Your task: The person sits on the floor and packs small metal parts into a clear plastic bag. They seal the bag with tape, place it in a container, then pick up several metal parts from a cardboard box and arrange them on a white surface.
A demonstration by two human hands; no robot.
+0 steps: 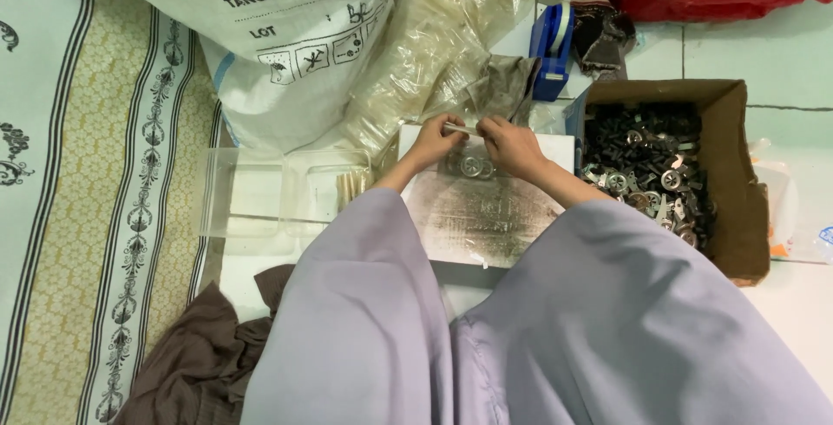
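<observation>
Shiny metal parts point(646, 173) fill a matt cardboard box point(733, 191); beside it, glossy clear plastic bags point(416, 61) and a woven sack point(269, 35).

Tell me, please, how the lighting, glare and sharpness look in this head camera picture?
Head view: soft, even light with faint shadows; glare on the clear bags and the small bag pinched by the left hand and right hand; metal parts in the box glint; slight wide-angle bending at the edges; detail at the hands is soft.
</observation>
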